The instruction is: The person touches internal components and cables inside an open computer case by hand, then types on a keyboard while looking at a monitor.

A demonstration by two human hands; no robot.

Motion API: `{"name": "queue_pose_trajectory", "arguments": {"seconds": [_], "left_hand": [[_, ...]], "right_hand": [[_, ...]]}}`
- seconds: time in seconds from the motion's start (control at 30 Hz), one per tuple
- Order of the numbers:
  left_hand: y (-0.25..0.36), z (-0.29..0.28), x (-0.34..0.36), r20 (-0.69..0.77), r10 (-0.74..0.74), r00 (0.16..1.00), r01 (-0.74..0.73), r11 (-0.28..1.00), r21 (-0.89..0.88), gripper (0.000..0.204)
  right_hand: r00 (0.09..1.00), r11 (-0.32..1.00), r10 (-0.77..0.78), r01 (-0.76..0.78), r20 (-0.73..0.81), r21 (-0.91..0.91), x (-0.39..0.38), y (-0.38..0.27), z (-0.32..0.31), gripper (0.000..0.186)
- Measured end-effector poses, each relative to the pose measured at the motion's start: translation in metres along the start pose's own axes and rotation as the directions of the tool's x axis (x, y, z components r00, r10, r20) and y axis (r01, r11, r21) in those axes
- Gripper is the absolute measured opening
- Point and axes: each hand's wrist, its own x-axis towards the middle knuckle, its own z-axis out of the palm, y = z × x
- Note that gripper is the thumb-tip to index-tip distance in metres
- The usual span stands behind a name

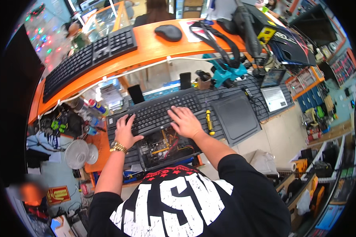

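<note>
A black full-size keyboard (162,111) lies at a slant on the dark slatted workbench. My left hand (126,133), with a gold-coloured watch or bracelet at its wrist, has its fingers spread on the keyboard's left end, thumb off the near edge. My right hand (185,121) rests with fingers apart over the keys right of the middle. Neither hand grips anything. Just below the keyboard sits an open computer case (162,152) with a bare circuit board and coloured wires inside; the keyboard overlaps its far edge. A yellow screwdriver (210,122) lies right of my right hand.
A flat black panel (236,118) lies to the right, then a small laptop (273,98). Beyond the bench, an orange shelf (154,49) carries another keyboard (91,55) and a black mouse (168,32). A white fan (77,154) stands left; a turquoise stand (225,75) is at the back.
</note>
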Motion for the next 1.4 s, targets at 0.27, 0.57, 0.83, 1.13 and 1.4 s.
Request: {"name": "queue_pose_trajectory", "arguments": {"seconds": [0.27, 0.57, 0.83, 1.13, 1.4], "left_hand": [[-0.001, 0.004, 0.0031, 0.001, 0.036, 0.999, -0.036, 0.999, -0.01, 0.124], [-0.0022, 0.0039, 0.0025, -0.003, 0.043, 0.999, -0.043, 0.999, -0.009, 0.124], [-0.0006, 0.0029, 0.0018, 0.001, 0.033, 0.999, -0.033, 0.999, -0.014, 0.125], [-0.0028, 0.0039, 0.0017, 0.004, 0.039, 0.999, -0.039, 0.999, -0.002, 0.124], [-0.0016, 0.0034, 0.0017, -0.006, 0.044, 0.999, -0.044, 0.999, -0.021, 0.124]], "right_hand": [[1.0, 1.0, 0.008, -0.008, -0.019, -0.009, -0.0037, 0.0017, -0.0027, 0.064], [1.0, 1.0, 0.005, -0.005, -0.031, -0.002, -0.0033, 0.0012, -0.0027, 0.065], [1.0, 1.0, 0.012, -0.012, -0.015, -0.016, -0.0028, 0.0001, -0.005, 0.064], [1.0, 1.0, -0.001, 0.001, -0.01, -0.015, -0.0035, 0.0017, -0.0024, 0.064], [1.0, 0.999, 0.026, -0.026, -0.014, -0.025, -0.0043, 0.0015, -0.001, 0.067]]}}
